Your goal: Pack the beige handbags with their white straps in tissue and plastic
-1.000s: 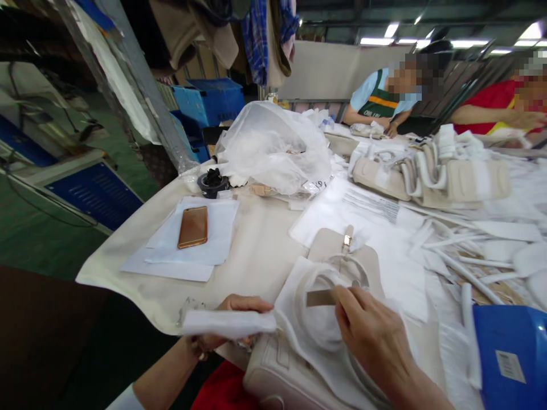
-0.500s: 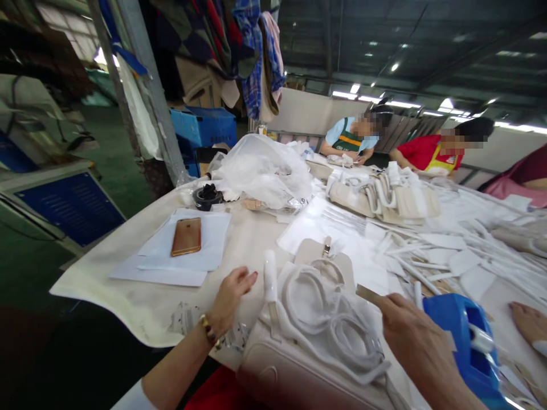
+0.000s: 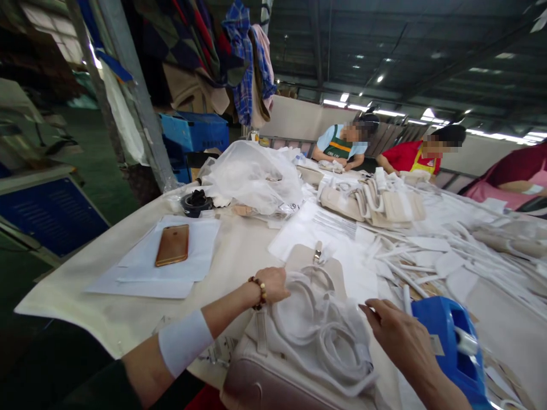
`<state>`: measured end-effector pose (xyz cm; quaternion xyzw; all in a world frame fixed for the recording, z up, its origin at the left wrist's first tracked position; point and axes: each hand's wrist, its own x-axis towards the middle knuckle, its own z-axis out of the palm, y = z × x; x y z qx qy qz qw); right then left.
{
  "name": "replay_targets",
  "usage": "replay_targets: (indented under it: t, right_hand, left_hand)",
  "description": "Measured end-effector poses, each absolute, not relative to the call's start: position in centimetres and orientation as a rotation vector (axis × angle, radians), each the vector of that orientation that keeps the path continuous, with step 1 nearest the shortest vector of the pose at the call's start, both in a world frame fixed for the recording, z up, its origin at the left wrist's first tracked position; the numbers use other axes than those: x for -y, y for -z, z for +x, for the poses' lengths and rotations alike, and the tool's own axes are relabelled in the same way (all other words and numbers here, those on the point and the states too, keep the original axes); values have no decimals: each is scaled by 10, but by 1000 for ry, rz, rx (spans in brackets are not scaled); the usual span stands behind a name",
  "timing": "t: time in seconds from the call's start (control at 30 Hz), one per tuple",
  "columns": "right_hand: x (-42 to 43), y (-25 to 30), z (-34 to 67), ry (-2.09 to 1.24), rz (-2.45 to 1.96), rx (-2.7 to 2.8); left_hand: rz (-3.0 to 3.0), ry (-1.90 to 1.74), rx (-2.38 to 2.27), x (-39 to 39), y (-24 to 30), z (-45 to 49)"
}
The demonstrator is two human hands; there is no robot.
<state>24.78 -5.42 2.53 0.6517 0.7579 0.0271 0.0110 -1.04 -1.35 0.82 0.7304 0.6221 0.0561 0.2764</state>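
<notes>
A cream bag [image 3: 273, 376] lies in front of me with its flap and metal clasp [image 3: 317, 252] pointing away. Pale straps [image 3: 342, 347] are coiled on top of it under thin clear wrapping. At the bag's upper left, my left hand [image 3: 276, 283] is closed, knuckles up, where a white-wrapped strap end was seen; its grip is hidden. From under that wrist a short strap tab [image 3: 261, 333] comes down. My right hand [image 3: 395, 330] hovers at the bag's right side, thumb and fingers loosely bent and apart, with nothing visible between them.
A blue plastic container [image 3: 448, 330] stands right of my right hand. A phone [image 3: 172, 245] lies on paper sheets [image 3: 141, 279] at left. Plastic film [image 3: 256, 176], a black tape roll [image 3: 196, 202], more bags [image 3: 376, 202] and white strips [image 3: 431, 250] cover the table. Several co-workers sit beyond.
My left hand has moved right onto the bag's strap area and closed. The brown flat piece in my right hand is no longer visible, and its fingers have loosened. The view has shifted slightly.
</notes>
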Motion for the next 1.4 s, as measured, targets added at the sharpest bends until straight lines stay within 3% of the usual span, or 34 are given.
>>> replay_targets:
  t: [0.1, 0.2, 0.33, 0.5, 0.67, 0.73, 0.87, 1.4]
  right_hand:
    - [57, -36, 213, 249, 1642, -2786]
    - [56, -37, 184, 358, 1284, -2789]
    - [53, -29, 170, 112, 1227, -2678]
    - [56, -25, 175, -265, 1523, -2725]
    - [54, -24, 170, 459, 1775, -2835]
    - [48, -20, 168, 598, 1904, -2889]
    - [39, -8, 170, 503, 1982, -3035]
    - [32, 4, 168, 96, 1630, -2785]
  left_hand:
    - [1851, -188, -1678, 4, -1, -19]
    - [1733, -282, -1647, 2, 2, -25]
    - [1617, -415, -1595, 4, 10, -27]
    - [1572, -486, -1521, 7, 13, -25]
    - [1645, -509, -1532, 13, 5, -21]
    - [1665, -514, -1532, 15, 4, -19]
    - [1628, -528, -1533, 15, 9, -18]
    - [1492, -568, -1449, 14, 11, -17]
